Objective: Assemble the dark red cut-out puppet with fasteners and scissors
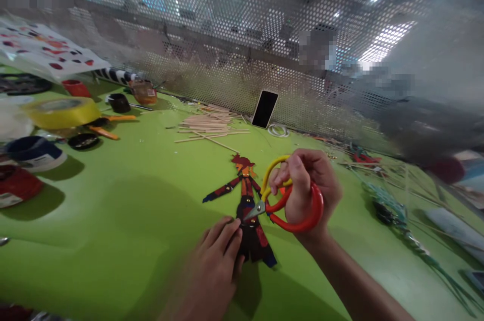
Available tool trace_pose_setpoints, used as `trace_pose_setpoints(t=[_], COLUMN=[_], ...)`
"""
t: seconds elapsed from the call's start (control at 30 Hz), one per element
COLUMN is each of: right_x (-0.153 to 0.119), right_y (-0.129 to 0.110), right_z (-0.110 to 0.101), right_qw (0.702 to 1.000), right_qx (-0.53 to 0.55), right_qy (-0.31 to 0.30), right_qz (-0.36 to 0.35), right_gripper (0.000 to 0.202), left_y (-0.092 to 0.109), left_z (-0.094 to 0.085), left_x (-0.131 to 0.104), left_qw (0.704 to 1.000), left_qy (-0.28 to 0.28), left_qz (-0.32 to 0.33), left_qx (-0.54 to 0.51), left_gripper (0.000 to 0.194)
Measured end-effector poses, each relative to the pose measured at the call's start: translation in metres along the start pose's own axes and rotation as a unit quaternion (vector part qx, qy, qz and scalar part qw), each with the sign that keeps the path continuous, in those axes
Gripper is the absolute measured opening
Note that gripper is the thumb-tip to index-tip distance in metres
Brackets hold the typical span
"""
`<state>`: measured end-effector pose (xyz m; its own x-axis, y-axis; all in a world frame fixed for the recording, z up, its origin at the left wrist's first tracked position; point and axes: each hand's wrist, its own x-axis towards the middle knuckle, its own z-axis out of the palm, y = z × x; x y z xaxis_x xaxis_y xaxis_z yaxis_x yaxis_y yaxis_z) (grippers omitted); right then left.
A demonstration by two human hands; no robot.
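A flat jointed paper puppet (247,189) in dark, red and orange pieces lies on the green table (151,180). Small gold-coloured fasteners show at its joints. My left hand (217,255) rests over the puppet's lower left side, fingers stretched out and touching its waist and dark skirt-like part. In my right hand (319,185) is a pair of scissors (316,210) with red and yellow handles, my fingers through the loops. The blades look closed and point left, with the tips over the puppet's waist. The scissors and hand partly hide the puppet's right arm.
Thin wooden sticks (212,124) lie beyond the puppet, near a leaning phone (265,108) and a coiled white cable (279,130). Paint jars (36,152) and yellow tape (62,112) stand left. A green braided piece (406,233) lies right. Perforated metal mesh (227,34) borders the back.
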<state>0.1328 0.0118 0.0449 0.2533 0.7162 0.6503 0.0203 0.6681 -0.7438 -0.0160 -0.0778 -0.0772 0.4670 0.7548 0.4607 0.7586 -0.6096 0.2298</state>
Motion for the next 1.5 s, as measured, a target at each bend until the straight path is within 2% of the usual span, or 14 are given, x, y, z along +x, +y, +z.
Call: trace_pose_setpoints(t=[0.3,0.47,0.63,0.87,1.13,1.23,1.4,1.5], right_x=[-0.003,-0.009,-0.014,-0.017,-0.021,-0.022,-0.021,-0.021], right_y=[-0.003,0.003,0.005,0.006,0.000,-0.001,0.001,0.004], right_z=[-0.001,-0.003,0.004,0.019,0.026,0.026,0.029,0.027], right_qw=[1.000,0.994,0.984,0.982,0.988,0.988,0.989,0.993], right_qx=[-0.014,-0.011,0.004,0.029,0.003,-0.008,-0.006,-0.013], right_qy=[-0.019,-0.088,-0.154,-0.172,-0.150,-0.146,-0.129,-0.087], right_qz=[-0.003,0.057,0.092,0.072,0.046,0.049,0.069,0.083], right_gripper=[0.012,0.003,0.014,0.020,0.018,0.017,0.018,0.021], left_y=[0.000,0.000,-0.001,-0.001,-0.003,0.000,0.003,0.004], left_z=[0.000,0.001,0.000,-0.003,-0.011,-0.012,-0.004,0.002], left_x=[0.000,-0.002,-0.002,0.000,0.005,0.008,0.007,0.006], left_qw=[1.000,1.000,0.999,0.999,0.998,0.997,0.997,0.998], left_qy=[-0.005,-0.024,-0.018,-0.029,-0.064,-0.080,-0.067,-0.055], left_qz=[-0.001,-0.017,-0.020,-0.035,-0.021,-0.017,-0.004,-0.013], left_qx=[0.001,-0.004,-0.019,-0.028,-0.004,0.007,0.040,0.042], left_gripper=[0.033,0.034,0.035,0.036,0.033,0.037,0.037,0.042])
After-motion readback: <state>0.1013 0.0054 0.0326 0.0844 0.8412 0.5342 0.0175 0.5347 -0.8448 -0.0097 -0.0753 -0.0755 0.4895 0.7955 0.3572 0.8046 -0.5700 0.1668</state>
